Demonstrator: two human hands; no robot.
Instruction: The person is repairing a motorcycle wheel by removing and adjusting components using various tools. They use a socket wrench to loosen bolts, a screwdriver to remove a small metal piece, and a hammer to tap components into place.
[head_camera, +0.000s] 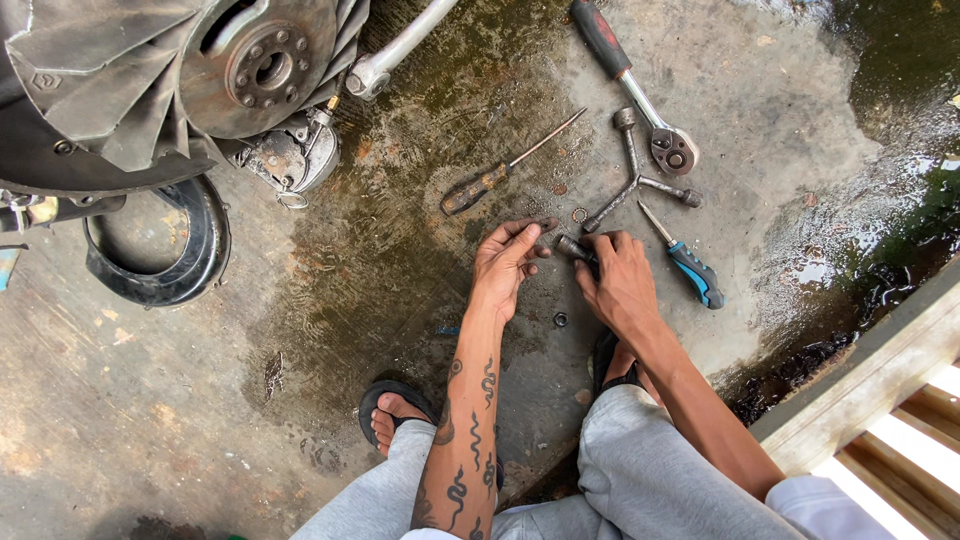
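While the person squats over the stained concrete floor, the work in hand looks like sorting small fasteners beside the three-way socket wrench. The right hand, just below that wrench, curls its fingers around a short dark socket, wrist bent inward. The left hand, left of the wrench, lies palm up with fingers loosely curled, fingertips pinching toward a small bolt; whether it grips it, I cannot tell. A washer lies just beside the wrench's lower arm, and a nut sits below it, between the hands. Mating such parts would call for a fine, steady pinch.
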